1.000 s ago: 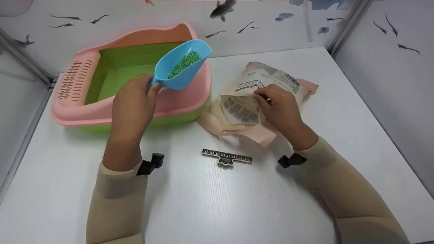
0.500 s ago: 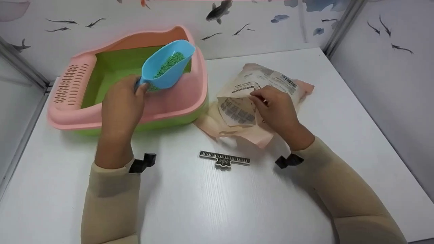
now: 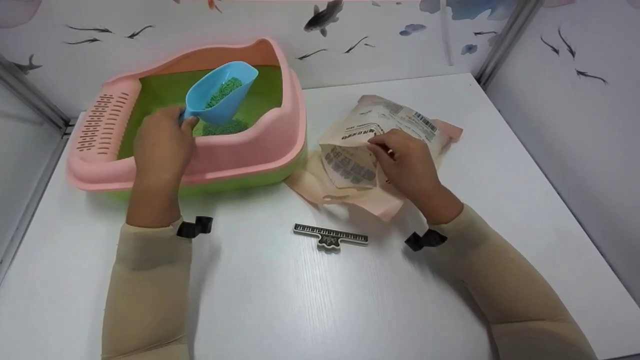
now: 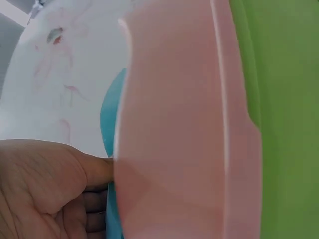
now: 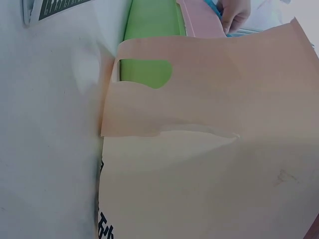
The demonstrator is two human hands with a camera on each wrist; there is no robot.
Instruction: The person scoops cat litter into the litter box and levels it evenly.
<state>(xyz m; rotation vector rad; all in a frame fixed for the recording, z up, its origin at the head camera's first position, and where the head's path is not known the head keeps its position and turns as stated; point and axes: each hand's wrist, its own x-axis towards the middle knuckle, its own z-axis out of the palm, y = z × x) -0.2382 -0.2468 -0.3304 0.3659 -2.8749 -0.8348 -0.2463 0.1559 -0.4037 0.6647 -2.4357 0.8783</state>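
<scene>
My left hand [image 3: 162, 140] grips the handle of a blue scoop [image 3: 225, 111] that carries green pellets [image 3: 225, 91]. The scoop is held above a pink-rimmed green litter box [image 3: 245, 157]. Inside the box, a patch of similar green pellets [image 3: 227, 128] shows below the scoop. In the left wrist view, the box's pink wall [image 4: 174, 109] hides most of the scoop [image 4: 110, 117]. My right hand [image 3: 407, 156] pinches the opening edge of a pale printed bag [image 3: 350, 127] lying on the table. That bag [image 5: 199, 179] fills much of the right wrist view; its contents are hidden.
A black-and-silver clip with a piano-key pattern [image 3: 330, 236] lies on the white table [image 3: 300, 300] in front of the bag. Behind the box rises a wall [image 3: 250, 25] painted with fish. The box's pink rim stands highest at the back.
My left hand has carried the scoop left, from over the box's right rim to above its inside. The pellet patch in the box has come into view. My right hand keeps its hold on the bag.
</scene>
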